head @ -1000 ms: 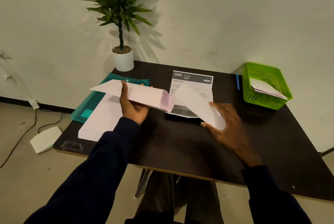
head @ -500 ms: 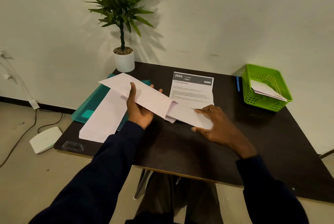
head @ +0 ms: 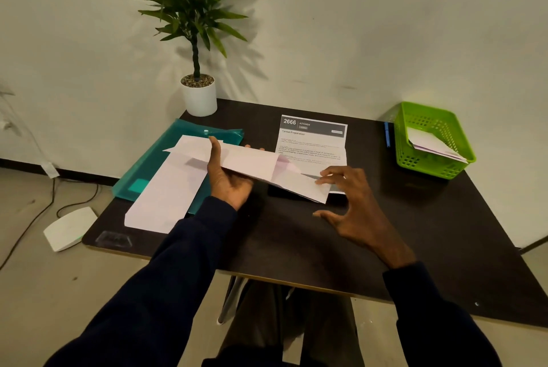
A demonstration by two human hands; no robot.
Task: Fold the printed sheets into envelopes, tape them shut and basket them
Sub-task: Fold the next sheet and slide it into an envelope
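Dark matte table, square corners, against a plain wall. Left hand grips a long folded white sheet: thumb clamped on top, fingers curled under it, tips showing past the far edge. The sheet is creased paper, held above the table centre, with its right end dipping to the table. Right hand is spread, its fingers splayed apart with the tips pressing on that right end; the thumb is held well apart and grasps nothing.

Just behind lies a flat printed sheet with a dark header reading "2666 KITCHEN" and below it "Cereal Preparation"; the smaller text is too small to read. At the right rear corner sits a lime green plastic basket with perforated walls, holding folded white envelopes. A blue pen lies just beside the basket's left wall.

On the left is a teal translucent plastic folder with a blank white paper on top. A round white pot with a leafy plant stands at the back corner. A white flat box sits on the floor.
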